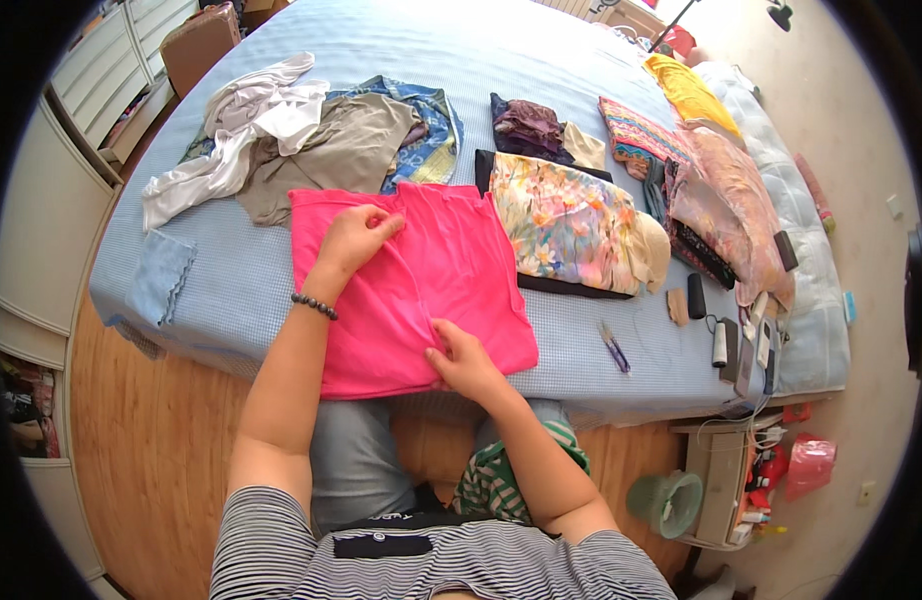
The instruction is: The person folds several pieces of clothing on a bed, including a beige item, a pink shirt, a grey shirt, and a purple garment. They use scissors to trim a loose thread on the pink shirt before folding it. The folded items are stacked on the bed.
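A big pink cloth lies spread on the near edge of the bed, right in front of the person. The left hand is on its far part, with the fingers bent and the tips close to the thumb; I cannot tell if they pinch any cloth. The right hand touches the near part, its thumb and pointing finger a little apart, and I cannot tell if it grips a fold. (A string of dark beads goes around the left wrist.) Far to the left is a messy heap with a white shirt and a gray-brown cloth. Just right of the pink cloth is a flowery cloth, and nearer lie small scissors.
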`<state>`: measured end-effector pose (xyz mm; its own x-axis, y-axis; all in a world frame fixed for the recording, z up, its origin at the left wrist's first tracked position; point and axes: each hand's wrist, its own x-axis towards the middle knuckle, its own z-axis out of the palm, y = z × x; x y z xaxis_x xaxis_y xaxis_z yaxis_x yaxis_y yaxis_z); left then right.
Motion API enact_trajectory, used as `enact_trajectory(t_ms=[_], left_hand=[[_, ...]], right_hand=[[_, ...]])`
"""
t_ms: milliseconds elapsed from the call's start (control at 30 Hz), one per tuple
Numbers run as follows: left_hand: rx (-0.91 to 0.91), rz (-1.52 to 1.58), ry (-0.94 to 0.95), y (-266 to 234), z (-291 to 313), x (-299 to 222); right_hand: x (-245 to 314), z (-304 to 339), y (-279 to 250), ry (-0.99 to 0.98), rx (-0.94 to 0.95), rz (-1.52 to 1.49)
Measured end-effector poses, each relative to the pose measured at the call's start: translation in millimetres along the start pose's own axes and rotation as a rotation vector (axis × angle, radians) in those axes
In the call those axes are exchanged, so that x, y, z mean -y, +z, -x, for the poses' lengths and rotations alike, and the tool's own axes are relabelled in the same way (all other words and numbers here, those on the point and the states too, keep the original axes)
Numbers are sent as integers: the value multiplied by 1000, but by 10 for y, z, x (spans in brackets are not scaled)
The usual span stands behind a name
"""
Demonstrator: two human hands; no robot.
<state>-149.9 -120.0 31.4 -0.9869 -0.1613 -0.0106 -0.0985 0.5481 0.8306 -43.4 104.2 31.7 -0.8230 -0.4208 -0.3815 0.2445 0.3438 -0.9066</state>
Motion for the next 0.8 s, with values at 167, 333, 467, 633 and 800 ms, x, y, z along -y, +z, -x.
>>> enact_trajectory(t_ms=[167,333,467,633,800], left_hand=[[-378,-219,310,13,-415,277],[-277,-234,302,90,-598,360],[-308,364,181,93,-371,314],[-367,458,75,160,314,48],[-342,450,62,236,438,332]], right_hand=[[-124,-77,7,-369,-288,573],[-135,-157,7,-433,-314,535],[-202,-193,-10,-452,-312,485],[-199,-231,-52,-455,-322,441],[136,-322,-88,-553,-315,430]])
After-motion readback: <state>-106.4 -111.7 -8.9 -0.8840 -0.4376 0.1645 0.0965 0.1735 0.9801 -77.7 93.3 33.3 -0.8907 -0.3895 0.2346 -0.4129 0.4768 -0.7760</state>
